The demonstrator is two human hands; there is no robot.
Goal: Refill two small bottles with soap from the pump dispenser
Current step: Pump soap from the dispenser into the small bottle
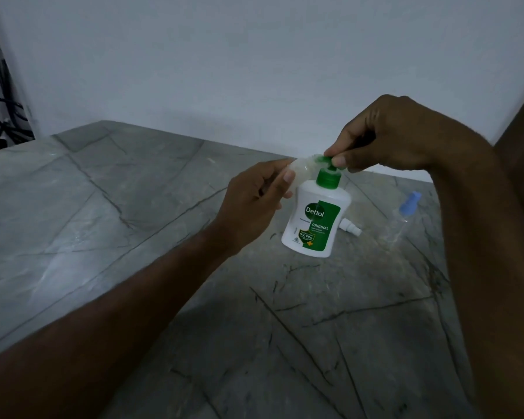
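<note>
Marble table (103, 222): one dispenser (315, 219), two bottles (300, 170).

A grey marble-patterned counter (109, 207) is set against a pale wall (254, 55); dark cables (3, 119) are seen far left.

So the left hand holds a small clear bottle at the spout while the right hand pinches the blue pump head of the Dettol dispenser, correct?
Not quite: the head view shows the pump head is green, not blue. The rest holds: the left hand holds the small clear bottle at the spout while the right hand pinches the Dettol dispenser's pump head.

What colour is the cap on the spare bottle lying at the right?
Light blue cap, clearest in the head view.
</note>
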